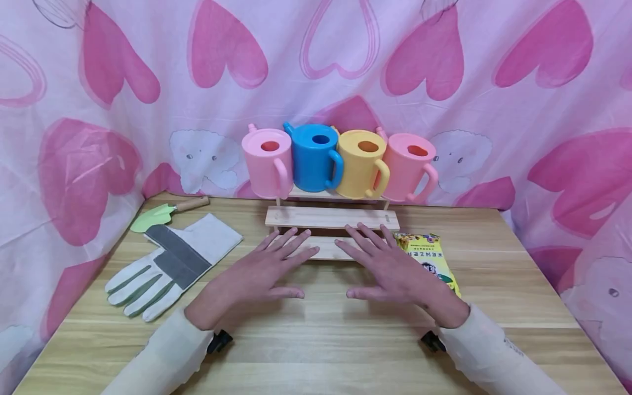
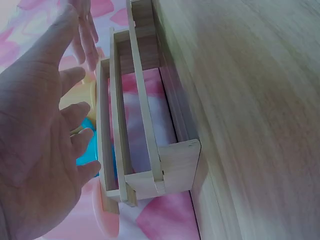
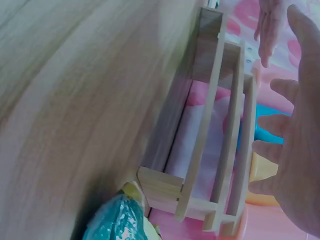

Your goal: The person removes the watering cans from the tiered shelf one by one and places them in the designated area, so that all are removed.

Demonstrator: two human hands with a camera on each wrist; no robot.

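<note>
Both of my hands hover above the table in front of a stepped wooden shelf (image 1: 333, 218), fingers spread and straight, holding nothing. The left hand (image 1: 266, 272) is on the left side, its fingertips over the lowest step. Across from it, the right hand (image 1: 387, 270) partly covers a yellow printed packet (image 1: 430, 252). On the top step stand a pink watering can (image 1: 266, 164), a blue one (image 1: 314, 159), a yellow one (image 1: 356, 170) and another pink watering can (image 1: 402, 170), side by side with handles toward me.
A grey-and-white work glove (image 1: 168, 269) lies flat at the left of the wooden table (image 1: 316, 351). Beyond it is a small trowel (image 1: 154, 217) with a green blade and wooden handle. A pink heart-patterned cloth (image 1: 345, 49) hangs behind and along both sides.
</note>
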